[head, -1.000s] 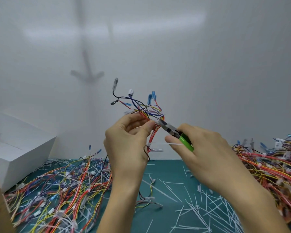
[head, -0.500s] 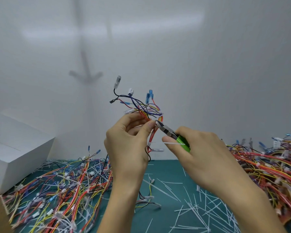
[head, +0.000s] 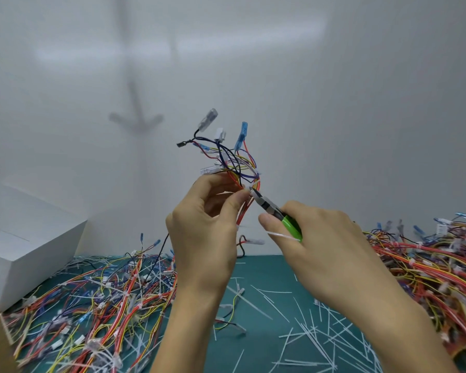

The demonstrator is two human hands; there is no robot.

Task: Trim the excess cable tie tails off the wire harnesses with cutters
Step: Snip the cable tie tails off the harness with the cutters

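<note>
My left hand (head: 209, 230) holds a wire harness (head: 230, 162) up in the air, thumb and fingers pinching its red, yellow and blue wires; blue and clear connectors stick up above. My right hand (head: 320, 249) grips green-handled cutters (head: 276, 211), whose dark jaws point up-left and meet the bundle right by my left thumb tip. A white cut tie tail (head: 281, 236) lies pinched across my right fingers along the handle.
A pile of harnesses (head: 97, 305) covers the green mat (head: 264, 267) at the left, another pile (head: 428, 262) at the right. Several cut white tie tails (head: 315, 332) litter the mat's middle. A white box (head: 30, 249) stands at the far left; a white wall rises behind.
Both hands and the harness have risen slightly in view. The cutter jaws have moved in closer to the bundle beside my left thumb.
</note>
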